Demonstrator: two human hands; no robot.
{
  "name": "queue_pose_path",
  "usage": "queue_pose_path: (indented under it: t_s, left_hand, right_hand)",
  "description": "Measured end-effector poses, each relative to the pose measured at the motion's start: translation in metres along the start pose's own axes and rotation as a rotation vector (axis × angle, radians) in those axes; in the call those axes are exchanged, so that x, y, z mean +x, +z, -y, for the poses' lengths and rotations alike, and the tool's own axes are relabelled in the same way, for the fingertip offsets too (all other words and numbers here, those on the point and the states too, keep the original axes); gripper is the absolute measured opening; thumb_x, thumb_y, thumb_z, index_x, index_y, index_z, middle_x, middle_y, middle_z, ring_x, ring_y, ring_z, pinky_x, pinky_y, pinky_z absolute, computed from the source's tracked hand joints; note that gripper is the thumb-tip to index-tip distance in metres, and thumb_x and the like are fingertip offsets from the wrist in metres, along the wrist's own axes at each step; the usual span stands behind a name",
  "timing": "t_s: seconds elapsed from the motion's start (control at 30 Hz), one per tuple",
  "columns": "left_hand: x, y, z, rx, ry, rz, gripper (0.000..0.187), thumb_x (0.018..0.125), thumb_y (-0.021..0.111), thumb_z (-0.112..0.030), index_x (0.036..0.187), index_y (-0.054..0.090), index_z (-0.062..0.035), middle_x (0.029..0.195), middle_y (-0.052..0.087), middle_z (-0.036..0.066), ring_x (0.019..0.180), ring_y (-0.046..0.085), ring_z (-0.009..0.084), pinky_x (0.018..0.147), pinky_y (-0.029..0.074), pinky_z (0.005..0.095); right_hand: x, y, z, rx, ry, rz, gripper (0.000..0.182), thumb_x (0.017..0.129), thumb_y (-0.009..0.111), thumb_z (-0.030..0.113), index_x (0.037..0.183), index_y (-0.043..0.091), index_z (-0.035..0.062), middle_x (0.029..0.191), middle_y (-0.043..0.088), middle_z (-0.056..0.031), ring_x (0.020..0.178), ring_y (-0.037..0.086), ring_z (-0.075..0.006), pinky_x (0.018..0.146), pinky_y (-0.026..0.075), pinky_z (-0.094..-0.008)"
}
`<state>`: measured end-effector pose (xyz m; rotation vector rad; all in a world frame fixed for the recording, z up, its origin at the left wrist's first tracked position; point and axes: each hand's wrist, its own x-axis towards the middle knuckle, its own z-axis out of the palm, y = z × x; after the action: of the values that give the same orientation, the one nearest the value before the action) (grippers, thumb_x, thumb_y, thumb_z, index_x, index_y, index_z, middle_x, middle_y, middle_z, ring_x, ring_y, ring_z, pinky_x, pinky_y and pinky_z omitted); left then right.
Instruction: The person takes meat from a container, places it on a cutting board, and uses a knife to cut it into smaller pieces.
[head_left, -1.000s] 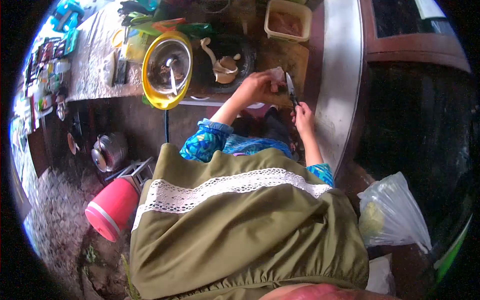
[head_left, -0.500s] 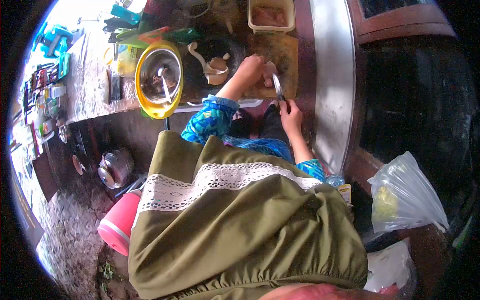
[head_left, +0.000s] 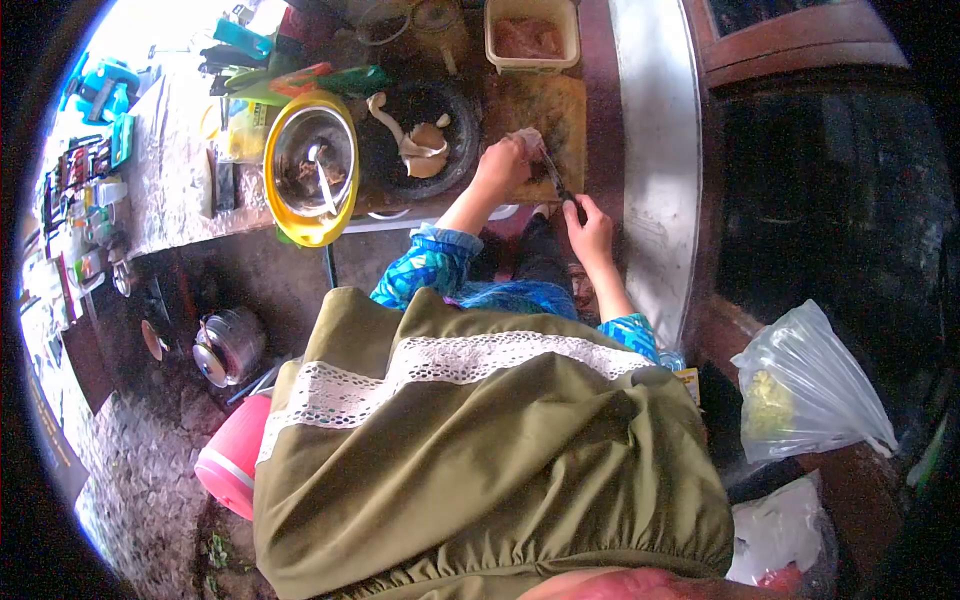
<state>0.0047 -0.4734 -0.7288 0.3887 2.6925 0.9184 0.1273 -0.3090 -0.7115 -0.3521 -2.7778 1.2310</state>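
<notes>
My left hand (head_left: pixel 503 167) is closed around a pale pink piece of meat (head_left: pixel 530 139) over the wooden cutting board (head_left: pixel 566 108). In my right hand (head_left: pixel 590 232) is the dark handle of a knife (head_left: pixel 553 172), its blade pointing up and left against the meat. Left of the board sits a dark stone mortar (head_left: pixel 462 125), with a light curved pestle (head_left: pixel 388 116) resting in it. Behind the board stands a white square tub (head_left: pixel 574 45) with pink raw meat (head_left: pixel 528 38) inside.
A metal bowl (head_left: pixel 318 135) with a spoon and brownish food sits in a yellow basin (head_left: pixel 269 170) at the counter edge. Below are a metal pot (head_left: pixel 235 340) and a pink container (head_left: pixel 232 455). A tied plastic bag (head_left: pixel 815 385) lies on the right.
The knife blade has tilted further left, toward the meat in my left hand. My right hand has shifted slightly right and down in the view, which itself has moved a little.
</notes>
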Motion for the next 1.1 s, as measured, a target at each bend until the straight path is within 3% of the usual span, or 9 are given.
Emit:
queue_pose_path:
  t_s: [0.03, 0.1, 0.13, 0.2, 0.4, 0.53, 0.87, 0.93, 1.1]
  left_hand:
    - [0.0, 0.011, 0.01, -0.001, -0.003, -0.001, 0.024, 0.071, 0.065, -0.019, 0.086, 0.059, -0.0007, 0.082, 0.063, 0.021, 0.079, 0.062, 0.0385, 0.068, 0.051, 0.0454]
    - [0.002, 0.032, 0.036, 0.138, 0.312, -0.118, 0.023, 0.08, 0.059, -0.02, 0.095, 0.057, -0.0027, 0.086, 0.063, 0.02, 0.082, 0.061, 0.0398, 0.07, 0.049, 0.047]
    - [0.0, 0.034, 0.039, 0.137, 0.31, -0.122, 0.023, 0.08, 0.059, -0.02, 0.095, 0.057, -0.0027, 0.086, 0.063, 0.02, 0.082, 0.061, 0.0398, 0.07, 0.049, 0.047]
    - [-0.016, 0.006, 0.02, 0.046, 0.127, -0.017, 0.019, 0.081, 0.057, -0.019, 0.093, 0.055, -0.0047, 0.086, 0.061, 0.019, 0.081, 0.06, 0.0387, 0.069, 0.049, 0.0463]
    - [-0.021, -0.007, 0.003, 0.036, 0.012, -0.023, 0.022, 0.081, 0.056, -0.021, 0.078, 0.059, 0.0004, 0.079, 0.061, 0.023, 0.076, 0.06, 0.0394, 0.067, 0.049, 0.0472]
    - [-0.027, 0.001, -0.003, -0.06, -0.12, -0.199, 0.018, 0.075, 0.062, -0.02, 0.075, 0.061, -0.0021, 0.077, 0.062, 0.021, 0.076, 0.06, 0.0391, 0.069, 0.049, 0.0467]
    - [-0.037, -0.001, -0.022, -0.108, -0.24, -0.339, 0.012, 0.068, 0.066, -0.015, 0.069, 0.064, -0.0038, 0.076, 0.062, 0.018, 0.075, 0.061, 0.0365, 0.068, 0.049, 0.044]
    - [-0.039, 0.003, -0.022, -0.173, -0.231, -0.391, 0.011, 0.067, 0.067, -0.014, 0.069, 0.064, -0.0037, 0.076, 0.062, 0.017, 0.074, 0.061, 0.0353, 0.067, 0.049, 0.0433]
    - [-0.041, 0.011, -0.025, -0.238, -0.285, -0.413, 0.01, 0.066, 0.067, -0.012, 0.07, 0.064, -0.0034, 0.076, 0.063, 0.016, 0.073, 0.062, 0.0339, 0.066, 0.05, 0.0411]
  right_hand:
    - [0.002, -0.002, 0.002, -0.002, -0.013, 0.031, 0.028, 0.085, 0.059, 0.027, 0.094, 0.061, 0.0008, 0.086, 0.064, -0.022, 0.082, 0.062, -0.0385, 0.07, 0.049, -0.0418]
    - [0.004, -0.004, 0.008, -0.016, -0.026, 0.047, 0.028, 0.085, 0.059, 0.027, 0.095, 0.061, 0.0013, 0.086, 0.064, -0.0219, 0.082, 0.062, -0.0383, 0.07, 0.049, -0.0418]
    - [0.005, -0.006, 0.011, -0.03, -0.038, 0.063, 0.028, 0.085, 0.059, 0.028, 0.096, 0.061, 0.0017, 0.087, 0.064, -0.0218, 0.082, 0.062, -0.0381, 0.07, 0.05, -0.0417]
    - [0.006, -0.005, 0.012, -0.05, -0.044, 0.105, 0.028, 0.085, 0.059, 0.028, 0.096, 0.062, 0.0023, 0.087, 0.064, -0.0215, 0.082, 0.062, -0.038, 0.07, 0.05, -0.0422]
    - [0.019, -0.01, 0.016, -0.106, -0.119, 0.182, 0.027, 0.086, 0.056, 0.027, 0.099, 0.06, 0.004, 0.09, 0.064, -0.0203, 0.083, 0.062, -0.0376, 0.071, 0.05, -0.0442]
    - [0.034, -0.02, 0.013, -0.243, -0.175, 0.367, 0.027, 0.088, 0.052, 0.028, 0.102, 0.057, 0.0051, 0.092, 0.063, -0.0192, 0.083, 0.062, -0.038, 0.069, 0.05, -0.0459]
    - [0.056, -0.032, 0.012, -0.216, -0.31, 0.411, 0.026, 0.09, 0.048, 0.029, 0.102, 0.053, 0.0057, 0.088, 0.062, -0.0211, 0.078, 0.061, -0.0403, 0.065, 0.05, -0.0493]
    - [0.054, -0.025, 0.003, -0.353, -0.272, 0.543, 0.027, 0.092, 0.045, 0.03, 0.103, 0.052, 0.0061, 0.089, 0.062, -0.0213, 0.076, 0.061, -0.0417, 0.065, 0.05, -0.0503]
    - [0.053, -0.021, 0.006, -0.443, -0.27, 0.599, 0.026, 0.093, 0.042, 0.029, 0.099, 0.045, 0.0043, 0.087, 0.062, -0.0231, 0.072, 0.061, -0.0429, 0.062, 0.05, -0.0522]
